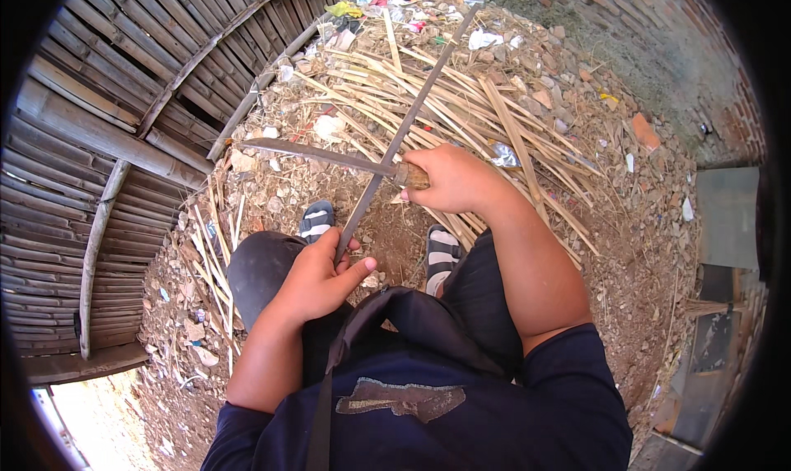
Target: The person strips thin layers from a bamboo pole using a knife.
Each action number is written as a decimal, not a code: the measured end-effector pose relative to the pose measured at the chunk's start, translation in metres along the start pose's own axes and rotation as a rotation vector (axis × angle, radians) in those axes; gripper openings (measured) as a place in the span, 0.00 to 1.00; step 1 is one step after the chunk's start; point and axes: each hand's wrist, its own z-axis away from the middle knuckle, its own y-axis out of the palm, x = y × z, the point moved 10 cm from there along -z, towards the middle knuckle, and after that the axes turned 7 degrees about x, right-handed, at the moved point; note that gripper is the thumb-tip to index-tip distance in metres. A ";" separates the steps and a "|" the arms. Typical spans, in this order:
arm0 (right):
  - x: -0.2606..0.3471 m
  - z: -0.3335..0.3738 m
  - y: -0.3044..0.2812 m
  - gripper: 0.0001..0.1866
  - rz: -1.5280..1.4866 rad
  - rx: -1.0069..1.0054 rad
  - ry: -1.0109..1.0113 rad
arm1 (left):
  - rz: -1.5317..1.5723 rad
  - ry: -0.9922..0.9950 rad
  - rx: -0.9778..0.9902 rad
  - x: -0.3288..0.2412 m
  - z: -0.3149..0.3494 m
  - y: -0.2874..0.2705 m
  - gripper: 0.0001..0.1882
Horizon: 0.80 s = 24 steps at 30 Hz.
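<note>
Pale strips (510, 133) are lying at upper centre. A long dark strip (417, 112) is slanting mid-frame, the left hand (321, 280) gripping its lower end, apparently for steadiness; the right hand (453, 177) is clasping the crossing knife (317, 153) by its wooden handle (417, 177).

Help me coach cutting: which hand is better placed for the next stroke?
Likely the right hand: it holds the knife, blade crossing the long strip; the left hand holds the strip's lower end.

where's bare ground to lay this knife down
Mostly bare dirt lies between the two sandals; stony ground opens between the right forearm and the grey panel. Crowded: the bamboo-strip pile ahead, and the loose strips left of the left knee.
</note>
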 end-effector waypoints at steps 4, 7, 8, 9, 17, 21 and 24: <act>0.004 0.000 0.001 0.18 -0.029 0.041 0.022 | 0.039 -0.014 0.002 0.002 0.001 0.000 0.25; 0.010 0.005 0.002 0.18 0.081 0.056 0.006 | 0.034 -0.011 0.014 -0.001 0.002 -0.001 0.25; 0.007 0.005 0.000 0.18 0.081 0.056 0.007 | 0.035 -0.011 0.016 0.000 0.002 0.000 0.25; -0.006 0.003 -0.007 0.17 0.039 0.009 0.057 | 0.032 -0.008 0.020 0.001 0.001 0.000 0.25; -0.005 -0.001 -0.002 0.14 0.026 0.002 0.042 | 0.060 -0.009 0.038 0.000 0.004 -0.001 0.25; -0.033 0.003 -0.019 0.16 -0.016 -0.093 0.137 | 0.044 -0.025 0.050 0.000 0.003 -0.001 0.26; -0.032 0.007 -0.030 0.15 -0.059 -0.152 0.198 | 0.050 -0.040 0.051 -0.002 0.004 -0.001 0.26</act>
